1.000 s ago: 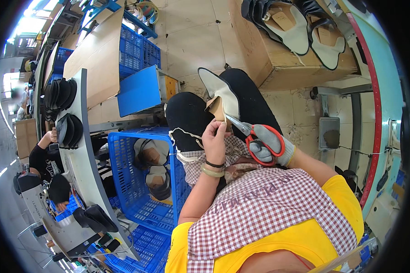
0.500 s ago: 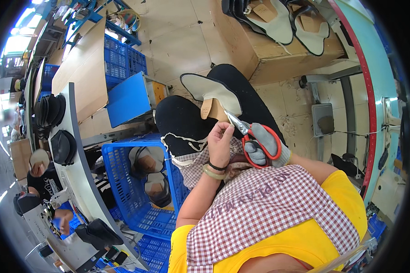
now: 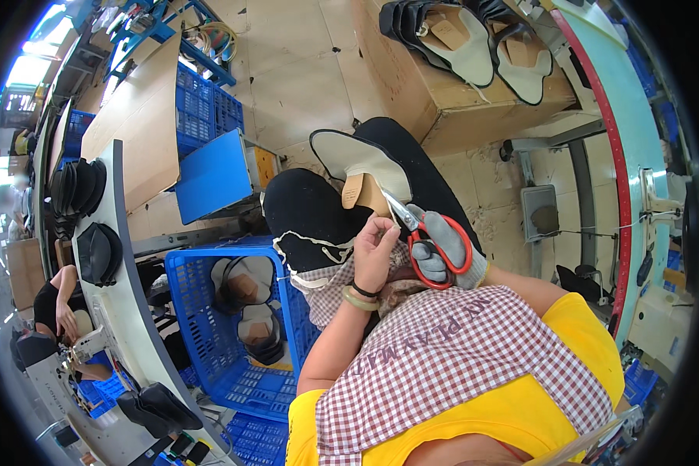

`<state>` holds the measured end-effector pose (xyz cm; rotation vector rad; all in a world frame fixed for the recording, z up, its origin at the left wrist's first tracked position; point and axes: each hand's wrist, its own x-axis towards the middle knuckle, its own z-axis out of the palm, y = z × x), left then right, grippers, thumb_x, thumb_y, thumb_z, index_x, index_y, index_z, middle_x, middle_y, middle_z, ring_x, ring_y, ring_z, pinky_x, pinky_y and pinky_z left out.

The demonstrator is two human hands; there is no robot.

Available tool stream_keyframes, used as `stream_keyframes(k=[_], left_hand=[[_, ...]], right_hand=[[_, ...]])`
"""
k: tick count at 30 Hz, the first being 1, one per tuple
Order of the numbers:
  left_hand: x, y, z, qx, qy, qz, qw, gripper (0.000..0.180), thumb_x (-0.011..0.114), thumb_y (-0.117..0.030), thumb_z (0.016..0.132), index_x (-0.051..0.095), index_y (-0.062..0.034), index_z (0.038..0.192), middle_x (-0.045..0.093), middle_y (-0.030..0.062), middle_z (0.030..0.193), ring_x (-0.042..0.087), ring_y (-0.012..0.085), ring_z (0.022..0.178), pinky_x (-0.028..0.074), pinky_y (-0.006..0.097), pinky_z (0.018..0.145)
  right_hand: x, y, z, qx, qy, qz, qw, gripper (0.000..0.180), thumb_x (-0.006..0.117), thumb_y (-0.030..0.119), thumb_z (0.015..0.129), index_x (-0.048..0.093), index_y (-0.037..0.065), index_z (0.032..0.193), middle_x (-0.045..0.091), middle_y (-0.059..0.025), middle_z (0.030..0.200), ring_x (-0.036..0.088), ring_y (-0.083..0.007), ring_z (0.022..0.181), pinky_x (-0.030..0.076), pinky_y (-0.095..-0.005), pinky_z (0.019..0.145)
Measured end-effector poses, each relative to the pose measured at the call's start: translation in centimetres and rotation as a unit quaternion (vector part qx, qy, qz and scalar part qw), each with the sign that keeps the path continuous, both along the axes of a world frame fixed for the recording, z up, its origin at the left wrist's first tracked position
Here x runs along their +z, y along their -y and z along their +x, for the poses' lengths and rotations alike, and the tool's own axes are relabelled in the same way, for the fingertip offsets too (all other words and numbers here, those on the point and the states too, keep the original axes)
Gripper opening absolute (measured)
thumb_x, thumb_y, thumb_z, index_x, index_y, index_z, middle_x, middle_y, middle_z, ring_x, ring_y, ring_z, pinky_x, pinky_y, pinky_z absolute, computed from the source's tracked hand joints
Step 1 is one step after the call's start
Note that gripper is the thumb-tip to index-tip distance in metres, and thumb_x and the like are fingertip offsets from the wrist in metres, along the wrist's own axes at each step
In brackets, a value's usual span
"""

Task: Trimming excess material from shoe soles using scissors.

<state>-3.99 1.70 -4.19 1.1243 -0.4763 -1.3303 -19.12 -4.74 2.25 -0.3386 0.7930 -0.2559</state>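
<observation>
Red-handled scissors (image 3: 413, 223) sit clasped in the gloved right hand (image 3: 446, 242), blades against the pale shoe upper (image 3: 370, 159) lying across the thighs (image 3: 301, 203), so the bare left hand (image 3: 373, 250), pinched on what looks like its near edge, should hold it taut.

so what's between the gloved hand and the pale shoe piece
In the head view, the red-handled scissors' metal blades lie between the gloved right hand and the pale shoe piece, with the left hand close beside them.
</observation>
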Motion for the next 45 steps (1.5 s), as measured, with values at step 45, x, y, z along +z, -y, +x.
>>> stream_keyframes(k=[45], left_hand=[[3.2,1.1,3.2,0.100,0.472,-0.077,0.872,0.009,0.057,0.000,0.086,0.061,0.0024,0.094,0.062,0.0113,0.084,0.060,0.0208,0.074,0.048,0.030,0.066]], right_hand=[[0.3,0.4,0.3,0.019,-0.091,-0.045,0.995,0.043,0.049,0.051,0.094,0.047,0.019,0.123,0.051,0.0020,0.069,0.042,-0.0055,0.048,0.035,-0.0182,0.041]])
